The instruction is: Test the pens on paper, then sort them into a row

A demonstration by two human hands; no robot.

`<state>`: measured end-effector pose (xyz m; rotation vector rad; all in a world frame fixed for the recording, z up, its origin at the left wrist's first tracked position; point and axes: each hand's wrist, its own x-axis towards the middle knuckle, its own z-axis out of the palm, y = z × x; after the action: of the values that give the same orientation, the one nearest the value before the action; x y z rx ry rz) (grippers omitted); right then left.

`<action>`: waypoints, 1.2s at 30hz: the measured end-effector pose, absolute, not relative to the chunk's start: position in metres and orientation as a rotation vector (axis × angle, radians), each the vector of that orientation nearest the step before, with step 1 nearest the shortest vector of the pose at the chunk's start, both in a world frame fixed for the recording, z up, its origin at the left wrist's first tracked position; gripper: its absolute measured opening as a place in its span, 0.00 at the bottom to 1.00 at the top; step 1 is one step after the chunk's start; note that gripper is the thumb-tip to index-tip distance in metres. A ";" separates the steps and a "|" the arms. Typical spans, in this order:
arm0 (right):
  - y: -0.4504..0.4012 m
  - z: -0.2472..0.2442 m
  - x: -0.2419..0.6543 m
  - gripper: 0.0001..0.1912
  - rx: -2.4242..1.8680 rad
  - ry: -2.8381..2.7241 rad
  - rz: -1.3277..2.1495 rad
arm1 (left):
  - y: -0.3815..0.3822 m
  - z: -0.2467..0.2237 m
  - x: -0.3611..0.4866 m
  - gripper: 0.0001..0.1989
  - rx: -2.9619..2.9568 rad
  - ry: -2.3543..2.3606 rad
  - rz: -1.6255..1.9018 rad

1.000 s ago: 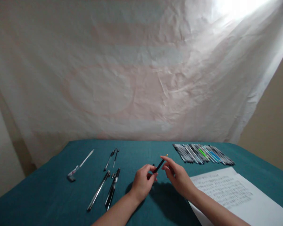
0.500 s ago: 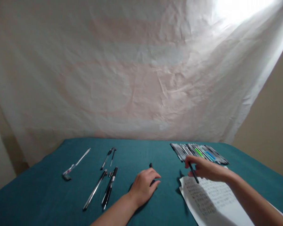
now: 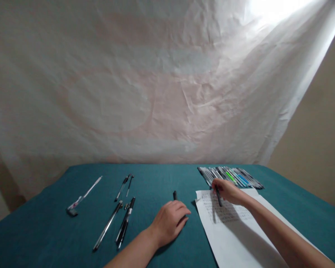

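My right hand (image 3: 226,190) pinches a dark pen (image 3: 219,197) above a written sheet of paper (image 3: 240,238), its shadow falling across the writing. Near the table's middle, my left hand (image 3: 171,220) rests palm down with its fingers pressed together. From beneath its fingers the end of a black pen (image 3: 175,195) sticks out; the rest of that pen is hidden. Beyond the right hand, a row of pens (image 3: 231,176), mostly dark with green and blue ones among them, lies side by side.
Left of my left hand lie a clear pen (image 3: 107,226), black pens (image 3: 125,223) and smaller pen pieces (image 3: 122,188). A white pen (image 3: 92,187) with a crumpled wrapper (image 3: 74,206) lies farther left on the green cloth (image 3: 156,178). A pale sheet hangs behind.
The view has shifted slightly. My right hand, still with the pen, has moved left to the paper's upper part. The paper has shifted left. My left hand's fingers have drawn closer together.
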<state>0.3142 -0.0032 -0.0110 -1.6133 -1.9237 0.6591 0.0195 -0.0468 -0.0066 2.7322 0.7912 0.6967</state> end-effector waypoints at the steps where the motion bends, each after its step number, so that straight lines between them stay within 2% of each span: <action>1: 0.000 -0.011 0.312 0.12 -1.619 -1.910 0.628 | -0.048 -0.005 0.020 0.11 2.746 0.755 0.665; 7: -0.008 -0.008 0.300 0.10 -1.615 -1.755 0.463 | -0.063 0.008 0.030 0.20 2.799 0.482 0.442; 11: -0.046 -0.002 0.279 0.20 -1.429 -1.639 0.757 | -0.069 0.012 0.033 0.22 2.811 0.411 0.325; 13: -0.068 -0.001 0.270 0.22 -1.411 -1.597 0.867 | -0.069 0.012 0.034 0.22 2.805 0.412 0.302; 22: -0.106 -0.026 0.263 0.12 -1.514 -1.487 0.710 | -0.068 0.011 0.036 0.22 2.774 0.427 0.311; 25: -0.106 -0.031 0.264 0.11 -1.531 -1.513 0.623 | -0.068 0.010 0.037 0.22 2.769 0.425 0.319; 36: -0.105 -0.036 0.263 0.11 -1.450 -1.543 0.643 | -0.066 0.005 0.037 0.22 2.779 0.426 0.327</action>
<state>0.2633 -0.1053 -0.0363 -1.4504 -1.5434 0.6427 0.0372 -0.0656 0.0045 2.7795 0.4256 0.3268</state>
